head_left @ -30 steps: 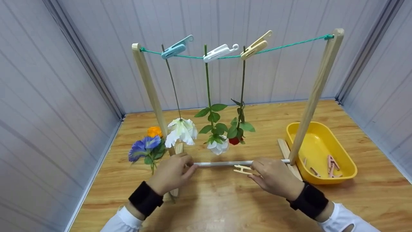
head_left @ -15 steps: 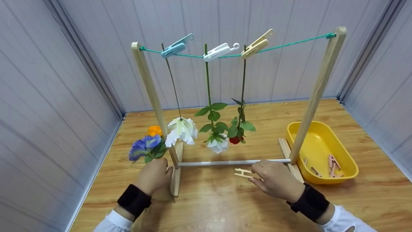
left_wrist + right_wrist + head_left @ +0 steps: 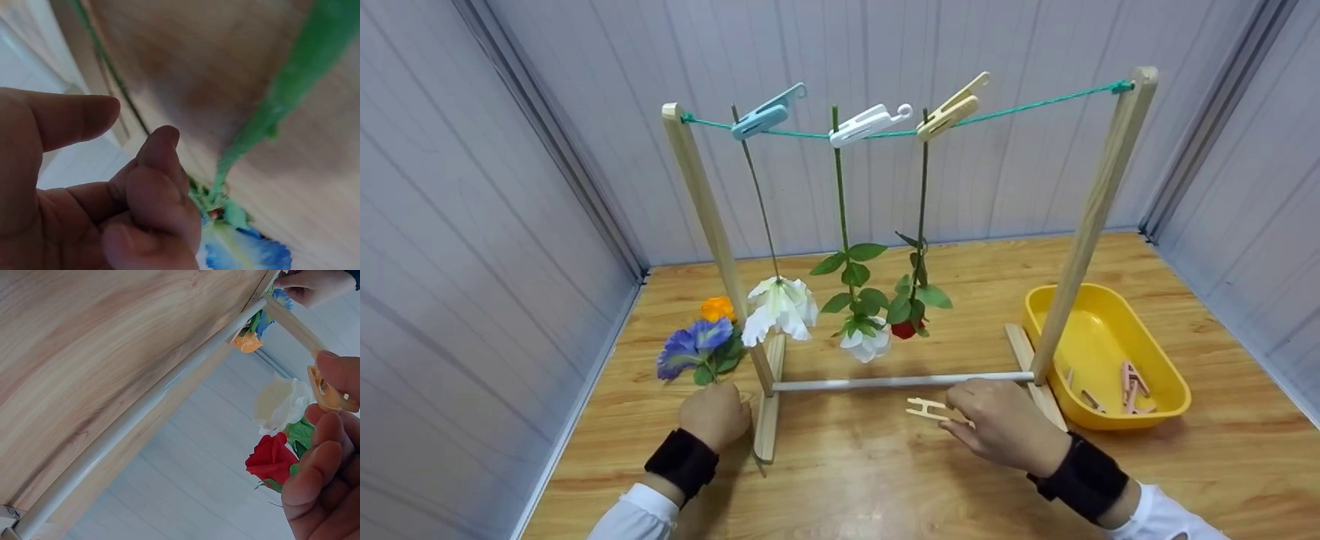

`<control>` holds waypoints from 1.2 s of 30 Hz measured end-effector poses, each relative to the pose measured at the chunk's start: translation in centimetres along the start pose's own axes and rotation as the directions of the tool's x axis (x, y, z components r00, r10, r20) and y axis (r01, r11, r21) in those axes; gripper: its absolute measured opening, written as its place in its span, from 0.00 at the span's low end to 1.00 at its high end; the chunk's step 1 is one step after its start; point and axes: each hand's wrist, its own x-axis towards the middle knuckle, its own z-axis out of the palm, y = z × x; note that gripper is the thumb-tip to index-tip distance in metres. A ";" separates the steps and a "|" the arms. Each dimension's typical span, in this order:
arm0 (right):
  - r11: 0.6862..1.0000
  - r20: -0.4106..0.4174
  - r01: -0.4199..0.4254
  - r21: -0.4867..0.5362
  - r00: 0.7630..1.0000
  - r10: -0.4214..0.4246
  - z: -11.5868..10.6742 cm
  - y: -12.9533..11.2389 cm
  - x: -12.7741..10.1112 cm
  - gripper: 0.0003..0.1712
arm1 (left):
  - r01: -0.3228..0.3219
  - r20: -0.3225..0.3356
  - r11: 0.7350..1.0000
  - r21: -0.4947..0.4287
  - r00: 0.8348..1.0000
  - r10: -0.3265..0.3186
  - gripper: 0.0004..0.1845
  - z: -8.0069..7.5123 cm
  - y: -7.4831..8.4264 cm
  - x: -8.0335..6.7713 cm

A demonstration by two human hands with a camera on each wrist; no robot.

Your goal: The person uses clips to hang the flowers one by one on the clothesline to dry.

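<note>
A beige clothespin (image 3: pixel 927 409) was pinched between the thumb and fingers of the right hand (image 3: pixel 1003 424), low over the wooden table (image 3: pixel 885 480), just near of the white bottom rail (image 3: pixel 896 381) of the drying rack (image 3: pixel 709 225). The left hand (image 3: pixel 715 415) lay at the near left of the rack's left foot, its fingers curled beside the green stem (image 3: pixel 281 101) of a blue flower (image 3: pixel 686 346); whether the stem was actually gripped could not be told. An orange flower (image 3: pixel 718 307) lay just beyond the blue one. Three flowers were hung head-down from the green cord (image 3: pixel 1035 103) by a blue clip (image 3: pixel 765 116), a white clip (image 3: pixel 866 122) and a beige clip (image 3: pixel 952 111). Further clothespins lay in the yellow tray (image 3: pixel 1110 330) to the right.
</note>
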 end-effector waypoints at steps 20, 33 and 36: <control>0.998 0.019 -0.028 0.050 0.999 0.027 0.1 0.0 -0.3 0.15 | 0.130 0.064 0.969 -0.212 0.991 -0.119 0.24 -0.6 -0.8 0.8; 0.999 -0.001 -0.027 0.035 1.000 0.027 0.3 0.0 -0.5 0.17 | 0.154 -0.006 0.883 -0.443 0.985 -0.175 0.23 -1.1 -1.5 1.2; 1.000 -0.018 -0.015 0.016 1.000 0.015 0.3 0.1 -0.5 0.18 | 0.164 -0.021 0.874 -0.458 0.981 -0.195 0.11 -1.3 -1.6 1.3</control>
